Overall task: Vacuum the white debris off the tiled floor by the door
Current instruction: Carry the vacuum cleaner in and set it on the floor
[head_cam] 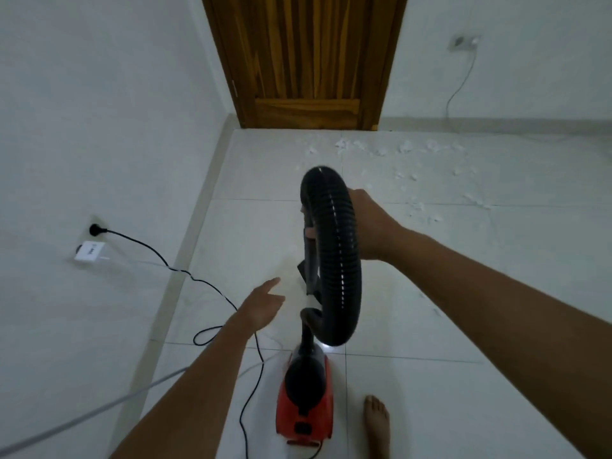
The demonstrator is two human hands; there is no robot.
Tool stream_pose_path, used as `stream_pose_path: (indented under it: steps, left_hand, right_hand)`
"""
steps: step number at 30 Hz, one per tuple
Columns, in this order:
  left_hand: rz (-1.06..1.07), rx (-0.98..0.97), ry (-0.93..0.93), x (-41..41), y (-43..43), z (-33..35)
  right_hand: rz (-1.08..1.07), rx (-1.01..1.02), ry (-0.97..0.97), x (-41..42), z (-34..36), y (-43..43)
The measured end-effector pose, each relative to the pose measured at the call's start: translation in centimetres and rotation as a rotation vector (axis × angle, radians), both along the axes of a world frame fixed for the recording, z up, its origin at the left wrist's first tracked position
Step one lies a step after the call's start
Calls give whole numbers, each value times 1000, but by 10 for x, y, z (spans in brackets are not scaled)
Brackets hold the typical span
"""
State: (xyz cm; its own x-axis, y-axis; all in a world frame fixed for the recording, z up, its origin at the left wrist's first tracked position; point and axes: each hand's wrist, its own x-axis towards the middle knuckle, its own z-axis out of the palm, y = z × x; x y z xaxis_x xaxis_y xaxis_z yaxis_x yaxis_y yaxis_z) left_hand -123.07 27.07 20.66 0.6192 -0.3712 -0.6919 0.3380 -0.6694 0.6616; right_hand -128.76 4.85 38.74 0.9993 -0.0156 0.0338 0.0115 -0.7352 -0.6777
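A red and black vacuum cleaner sits on the tiled floor near my bare foot. Its black ribbed hose loops up in front of me. My right hand grips the hose near the top of the loop, fingers curled behind it. The dark nozzle tube hangs inside the loop, pointing down. My left hand hovers with fingers straight, just left of the tube, touching nothing. White debris lies scattered on the tiles before the wooden door.
The vacuum's black power cord runs from a wall socket on the left across the floor to the machine. A white adapter sits below the socket. A grey cable crosses the lower left. Another socket and cable are on the far wall.
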Motion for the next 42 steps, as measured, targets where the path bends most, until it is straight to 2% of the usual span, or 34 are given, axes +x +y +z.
stream_pose_path:
  steps: [2, 6, 9, 12, 15, 17, 20, 22, 24, 26, 28, 34, 38, 40, 42]
  left_hand:
    - [154, -27, 129, 6, -4, 38]
    - [79, -84, 340, 6, -33, 96]
    - [69, -164, 452, 5, -60, 115]
    - [82, -95, 395, 1, -89, 127]
    - [129, -51, 321, -6, -118, 136]
    - [178, -75, 319, -8, -137, 139]
    - [202, -147, 320, -6, -160, 140]
    - [211, -185, 311, -1, -172, 137]
    - [210, -200, 303, 1, -180, 133]
    - [214, -216, 286, 0, -187, 133]
    - [192, -217, 265, -4, -193, 137]
    - [227, -138, 217, -6, -224, 154]
    - [215, -20, 8, -10, -244, 143]
    - [213, -9, -24, -13, -250, 133]
    - [232, -17, -23, -17, -250, 127]
  right_hand:
    - [0, -30, -20, -30, 9, 6]
    - [74, 81, -151, -88, 23, 27]
    - [158, -29, -193, -118, 22, 35]
    - [220, -152, -166, -133, 18, 20]
    - [137, -81, -81, -141, 11, -4]
    - [-74, 171, 84, -143, 13, -18]
    - [-445, 813, 623, -137, 37, -32]
    - [-462, 1167, 870, -133, 47, -36]
    - [-425, 1485, 893, -128, 53, -35]
    - [-449, 1644, 787, -124, 59, -32]
    - [-519, 1581, 725, -119, 62, -30]
    - [-504, 1074, 694, -125, 45, -22]
    - [-445, 861, 663, -141, 39, -23]
    - [-403, 816, 656, -148, 39, -33]
    - [-382, 909, 668, -151, 40, -45]
